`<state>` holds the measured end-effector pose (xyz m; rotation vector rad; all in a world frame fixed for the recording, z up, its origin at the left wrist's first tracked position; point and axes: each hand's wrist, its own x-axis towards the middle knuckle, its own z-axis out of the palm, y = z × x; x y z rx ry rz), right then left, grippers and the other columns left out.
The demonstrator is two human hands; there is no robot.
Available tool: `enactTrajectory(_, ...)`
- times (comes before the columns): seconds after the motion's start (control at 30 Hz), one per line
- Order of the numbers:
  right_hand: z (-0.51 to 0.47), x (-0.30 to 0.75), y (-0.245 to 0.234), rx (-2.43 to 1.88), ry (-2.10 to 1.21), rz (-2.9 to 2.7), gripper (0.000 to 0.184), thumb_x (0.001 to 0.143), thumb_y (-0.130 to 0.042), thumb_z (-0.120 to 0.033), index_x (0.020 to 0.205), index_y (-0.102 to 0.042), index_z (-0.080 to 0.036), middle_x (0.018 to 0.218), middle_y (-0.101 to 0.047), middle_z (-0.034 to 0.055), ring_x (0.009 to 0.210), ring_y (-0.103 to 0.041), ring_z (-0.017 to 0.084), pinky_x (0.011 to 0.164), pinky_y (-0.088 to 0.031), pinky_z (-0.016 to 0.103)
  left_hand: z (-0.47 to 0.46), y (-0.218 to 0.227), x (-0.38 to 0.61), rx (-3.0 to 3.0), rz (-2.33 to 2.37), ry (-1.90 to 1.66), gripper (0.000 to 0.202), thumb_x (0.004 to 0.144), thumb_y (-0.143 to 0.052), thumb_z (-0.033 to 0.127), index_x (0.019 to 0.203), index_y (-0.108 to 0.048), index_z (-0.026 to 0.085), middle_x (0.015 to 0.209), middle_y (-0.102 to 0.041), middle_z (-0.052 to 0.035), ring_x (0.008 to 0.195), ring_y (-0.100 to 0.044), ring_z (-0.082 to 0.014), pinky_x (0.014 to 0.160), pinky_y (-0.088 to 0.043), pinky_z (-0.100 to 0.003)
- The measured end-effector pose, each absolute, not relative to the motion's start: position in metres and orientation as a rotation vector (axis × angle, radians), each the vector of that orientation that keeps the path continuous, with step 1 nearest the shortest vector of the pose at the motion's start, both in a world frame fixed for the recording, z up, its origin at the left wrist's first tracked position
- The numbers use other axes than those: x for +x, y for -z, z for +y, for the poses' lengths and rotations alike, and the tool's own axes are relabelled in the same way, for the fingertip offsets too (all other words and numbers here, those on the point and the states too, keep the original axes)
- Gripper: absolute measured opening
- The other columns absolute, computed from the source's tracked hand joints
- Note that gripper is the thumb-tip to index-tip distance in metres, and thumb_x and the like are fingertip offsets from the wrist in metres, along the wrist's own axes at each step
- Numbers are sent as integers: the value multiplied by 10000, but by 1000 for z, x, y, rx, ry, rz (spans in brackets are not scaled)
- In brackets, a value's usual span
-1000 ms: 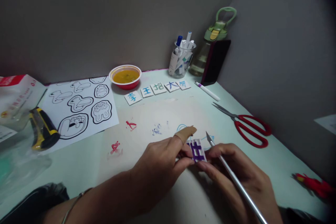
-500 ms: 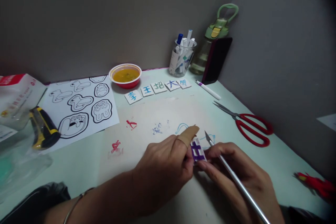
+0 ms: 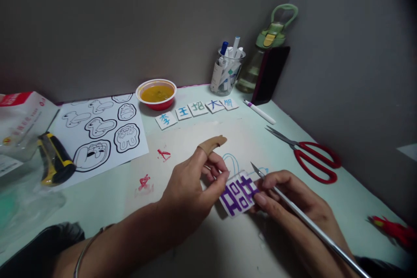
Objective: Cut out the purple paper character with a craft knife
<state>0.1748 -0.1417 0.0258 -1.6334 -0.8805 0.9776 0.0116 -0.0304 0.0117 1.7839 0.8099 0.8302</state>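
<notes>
A white square block point(image 3: 237, 209) bears a bold purple symbol and is tilted towards me above the work surface. My left hand point(image 3: 195, 178) pinches its upper left corner with the thumb and a finger, while the index finger in a tan finger cot point(image 3: 213, 142) is lifted. My right hand point(image 3: 299, 208) grips the block's right edge with its thumb. That same hand also holds a silver craft knife point(image 3: 293, 208), whose pointed blade sticks out past the fingers, up and to the left, just above the block and apart from it.
Character tiles point(image 3: 198, 108) stand in a row behind the hands, near a bowl of orange liquid point(image 3: 156, 94). Scissors point(image 3: 314, 156) and a marker point(image 3: 260, 112) lie right. Beyond are a pen jar point(image 3: 226, 74), bottle point(image 3: 252, 67) and phone point(image 3: 272, 74). Left: printed sheet point(image 3: 107, 156), yellow-black cutter point(image 3: 55, 160).
My left hand has drawn back to the left, and its covered finger has come off the block. More of the block's purple face now shows. The knife stays in my right hand.
</notes>
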Motion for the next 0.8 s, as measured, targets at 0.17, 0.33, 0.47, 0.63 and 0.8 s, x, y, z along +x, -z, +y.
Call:
enactTrajectory(0.17, -143, 178, -25, -1641, -937, -878, 207, 816, -757, -372, 861, -592, -256, 785, -630, -27, 656, -596, 111, 572, -500, 163, -27, -8, 11, 1705, 787, -791, 505, 863, -554, 117, 1349, -470, 228, 943, -667, -6, 764, -623, -116, 735, -539, -255)
enactTrajectory(0.33, -146, 179, -23, -1690, -836, -926, 216, 802, -762, -377, 859, -592, -255, 817, -636, -7, 660, -589, 136, 562, -511, 199, -28, -8, 12, 1652, 709, -760, 479, 843, -600, 145, 1312, -523, 204, 913, -678, -13, 760, -644, -124, 746, -557, -268)
enactTrajectory(0.47, -146, 179, -24, -1690, -813, -965, 193, 808, -754, -376, 857, -602, -269, 813, -650, -17, 665, -603, 133, 560, -513, 181, -27, -9, 14, 1604, 669, -728, 446, 829, -608, 154, 1272, -562, 178, 869, -681, -14, 773, -652, -128, 769, -559, -269)
enactTrajectory(0.63, -144, 185, -26, -1693, -790, -961, 158, 810, -749, -377, 860, -638, -275, 826, -681, -12, 684, -626, 143, 569, -528, 183, -26, -12, 14, 1423, 693, -545, 528, 813, -644, 224, 1322, -511, 179, 930, -674, -44, 701, -616, -121, 606, -506, -223)
enactTrajectory(0.8, -143, 192, -23, -1690, -827, -930, 176, 813, -751, -382, 917, -649, -283, 850, -683, -12, 698, -632, 145, 566, -529, 186, -28, -15, 16, 1274, 659, -452, 617, 771, -654, 166, 1357, -464, 201, 980, -640, -47, 712, -574, -103, 653, -502, -219)
